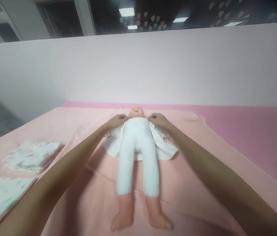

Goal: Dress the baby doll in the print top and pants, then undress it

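Observation:
A baby doll point(137, 111) lies on its back with its head away from me and its bare feet towards me. White baby pants point(138, 131) cover its body and legs, from just below the neck down to the ankles. Fingers of my left hand point(118, 120) are closed at the left top corner of the pants. My right hand point(158, 119) pinches the right top corner in the same way. Both sets of fingertips are partly hidden. Under the doll a white baby shirt point(167, 150) spreads out open on both sides.
A pink blanket point(190, 186) lies under the doll on a brighter pink mat point(246, 131). Folded printed cloths point(34, 155) lie at the left, with another folded cloth point(1, 196) nearer me. A white low wall point(153, 68) stands behind.

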A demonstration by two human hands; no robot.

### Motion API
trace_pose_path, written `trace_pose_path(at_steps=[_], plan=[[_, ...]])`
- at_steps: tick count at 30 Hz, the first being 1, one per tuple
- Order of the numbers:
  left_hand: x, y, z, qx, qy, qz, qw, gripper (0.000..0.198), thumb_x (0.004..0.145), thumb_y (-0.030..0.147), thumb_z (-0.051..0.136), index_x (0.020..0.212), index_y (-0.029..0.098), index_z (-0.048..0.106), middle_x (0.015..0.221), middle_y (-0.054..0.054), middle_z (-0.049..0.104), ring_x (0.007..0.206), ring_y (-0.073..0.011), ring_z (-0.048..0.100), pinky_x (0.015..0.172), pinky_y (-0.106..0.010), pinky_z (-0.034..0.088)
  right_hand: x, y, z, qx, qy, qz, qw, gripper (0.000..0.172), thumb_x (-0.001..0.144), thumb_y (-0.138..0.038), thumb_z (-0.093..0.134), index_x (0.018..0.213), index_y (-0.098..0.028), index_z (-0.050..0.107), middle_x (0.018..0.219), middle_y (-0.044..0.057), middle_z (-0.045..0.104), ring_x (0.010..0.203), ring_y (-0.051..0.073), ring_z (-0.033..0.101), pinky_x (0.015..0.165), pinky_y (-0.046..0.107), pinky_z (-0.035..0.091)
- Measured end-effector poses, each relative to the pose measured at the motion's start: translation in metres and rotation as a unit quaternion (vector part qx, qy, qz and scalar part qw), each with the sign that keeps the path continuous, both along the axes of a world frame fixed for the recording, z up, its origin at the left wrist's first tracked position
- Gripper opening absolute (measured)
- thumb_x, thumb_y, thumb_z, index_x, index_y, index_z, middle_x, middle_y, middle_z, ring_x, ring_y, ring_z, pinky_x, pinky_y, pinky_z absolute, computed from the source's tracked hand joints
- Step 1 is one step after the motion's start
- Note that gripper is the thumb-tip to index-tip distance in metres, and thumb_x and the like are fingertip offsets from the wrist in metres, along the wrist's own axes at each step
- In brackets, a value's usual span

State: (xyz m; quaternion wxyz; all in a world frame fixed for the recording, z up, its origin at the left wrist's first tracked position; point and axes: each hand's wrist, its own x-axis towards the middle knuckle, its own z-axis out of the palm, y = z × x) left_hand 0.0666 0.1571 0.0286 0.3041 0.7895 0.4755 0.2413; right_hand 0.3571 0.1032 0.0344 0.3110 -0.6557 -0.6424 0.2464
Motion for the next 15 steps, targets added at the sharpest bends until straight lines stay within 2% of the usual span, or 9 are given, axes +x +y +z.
trace_pose_path(at_steps=[4,8,10,12,15], plan=[[0.007,0.001,-0.002,0.024,-0.026,0.006,0.999,0.032,0.088,0.047,0.061,0.088,0.018,0.072,0.088,-0.004,0.071,0.080,-0.0198,0.062,0.068,-0.029,0.043,-0.021,0.006,0.013,-0.011,0.002,-0.015,1.000,0.023,0.090,-0.035,0.067,0.099,-0.018,0.079,0.105,0.005,0.076,0.094,0.017,0.068,0.079,0.022,0.046],[0.000,-0.002,0.004,-0.032,0.005,0.011,0.999,0.053,0.091,0.066,0.057,0.107,0.019,0.076,0.108,-0.009,0.077,0.094,-0.0270,0.068,0.074,-0.031,0.048,-0.029,0.004,0.022,-0.007,-0.024,-0.021,0.999,0.026,0.089,-0.041,0.069,0.100,-0.020,0.080,0.110,0.006,0.076,0.101,0.020,0.067,0.084,0.024,0.046],[-0.009,-0.001,0.007,-0.089,0.022,0.002,0.996,0.069,0.090,0.077,0.053,0.125,0.021,0.074,0.127,-0.011,0.075,0.106,-0.0312,0.069,0.080,-0.033,0.051,-0.021,0.000,0.022,-0.009,-0.037,-0.008,0.999,0.034,0.094,-0.049,0.066,0.109,-0.022,0.080,0.120,0.006,0.074,0.110,0.021,0.066,0.090,0.025,0.046],[-0.019,0.002,0.008,-0.133,0.037,-0.012,0.990,0.077,0.089,0.083,0.051,0.134,0.023,0.071,0.138,-0.012,0.071,0.113,-0.0335,0.069,0.087,-0.035,0.053,-0.007,-0.007,0.018,-0.022,-0.048,0.003,0.999,0.048,0.099,-0.061,0.057,0.121,-0.024,0.076,0.129,0.007,0.071,0.113,0.023,0.066,0.091,0.026,0.046],[-0.037,0.007,0.007,-0.138,0.084,-0.003,0.987,0.081,0.088,0.087,0.045,0.127,0.023,0.075,0.134,-0.013,0.073,0.114,-0.0355,0.070,0.093,-0.038,0.052,0.024,-0.022,0.007,-0.051,-0.071,0.004,0.996,0.066,0.103,-0.073,0.037,0.122,-0.020,0.072,0.126,0.012,0.072,0.104,0.025,0.068,0.086,0.029,0.048]])
